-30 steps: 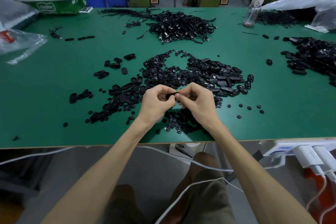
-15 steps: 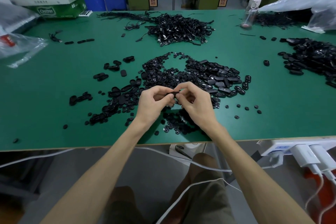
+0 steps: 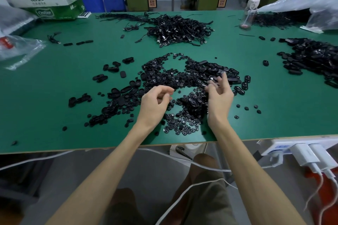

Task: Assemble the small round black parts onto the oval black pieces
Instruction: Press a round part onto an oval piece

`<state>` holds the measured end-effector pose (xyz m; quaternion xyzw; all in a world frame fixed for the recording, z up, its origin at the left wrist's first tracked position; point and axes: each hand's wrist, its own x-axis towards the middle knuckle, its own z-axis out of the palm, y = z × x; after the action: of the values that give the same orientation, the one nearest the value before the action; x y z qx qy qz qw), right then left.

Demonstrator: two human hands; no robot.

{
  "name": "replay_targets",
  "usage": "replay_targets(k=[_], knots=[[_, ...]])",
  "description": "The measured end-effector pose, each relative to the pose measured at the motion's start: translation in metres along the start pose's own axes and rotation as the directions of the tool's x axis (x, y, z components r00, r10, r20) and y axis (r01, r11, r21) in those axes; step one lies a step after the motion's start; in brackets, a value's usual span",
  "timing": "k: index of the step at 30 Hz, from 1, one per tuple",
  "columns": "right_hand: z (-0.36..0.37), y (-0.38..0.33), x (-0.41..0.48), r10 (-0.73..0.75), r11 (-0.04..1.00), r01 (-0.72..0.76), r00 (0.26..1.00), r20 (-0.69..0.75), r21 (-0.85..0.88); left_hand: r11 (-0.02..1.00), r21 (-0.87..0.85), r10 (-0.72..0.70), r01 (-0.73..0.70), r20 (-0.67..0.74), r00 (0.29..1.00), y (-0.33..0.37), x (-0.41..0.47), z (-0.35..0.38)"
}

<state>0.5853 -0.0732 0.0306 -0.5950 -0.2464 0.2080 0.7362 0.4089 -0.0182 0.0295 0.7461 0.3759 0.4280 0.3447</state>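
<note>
1. Power strip [image 3: 285, 147]: fixed at the near right edge of the green table [image 3: 54, 115], with white chargers plugged in.
2. Small round black parts [image 3: 181, 127]: a loose cluster nearest the table edge, between the two wrists. Many more are mixed through the central pile beyond.
3. Left hand [image 3: 155, 101]: held just over the pile, fingers curled inward, thumb close to forefinger. Whether a round part sits in that pinch cannot be told.
4. Right hand [image 3: 220, 95]: fingers spread, loose and blurred, tips reaching over the oval pieces. Nothing is visibly held.
5. Oval black pieces [image 3: 228, 76]: thickest on the right flank of the central pile, directly under and beyond the right fingertips. One oval lies between the two hands, near the right palm. Others are scattered well to the left.
6. Progress, as judged: neither hand shows a joined pair, and fitted ovals cannot be told from bare ones. Loose stock of both kinds is large, so most of the work appears to remain. The likely step in hand is picking the next oval.
7. Far items: cable heap [image 3: 179, 27] at centre, bottle [image 3: 249, 12] to the right, second black heap [image 3: 314, 56] at the right edge with contents unclear, and cardboard box [image 3: 53, 5] to the left.
</note>
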Motion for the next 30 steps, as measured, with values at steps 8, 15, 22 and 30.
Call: replay_targets(k=[8,15,22,30], knots=[[0.004,0.003,-0.005,-0.120,0.990,0.124,0.991,0.066,-0.064,0.990,0.087,0.109,-0.108,-0.011,0.994,-0.001,-0.002,0.002],[0.018,-0.014,-0.008,-0.148,0.988,0.152,0.979,0.139,-0.023,0.806,0.353,0.427,-0.475,0.210,0.880,0.017,-0.015,0.009],[0.045,-0.031,0.012,0.237,0.882,-0.259,0.966,0.106,0.393,0.796,0.325,0.392,-0.511,0.368,0.843,0.032,-0.007,0.019],[0.043,-0.025,0.011,0.526,0.452,-0.480,0.824,0.210,0.752,0.807,0.362,0.339,-0.466,0.362,0.868,0.020,-0.006,0.006]])
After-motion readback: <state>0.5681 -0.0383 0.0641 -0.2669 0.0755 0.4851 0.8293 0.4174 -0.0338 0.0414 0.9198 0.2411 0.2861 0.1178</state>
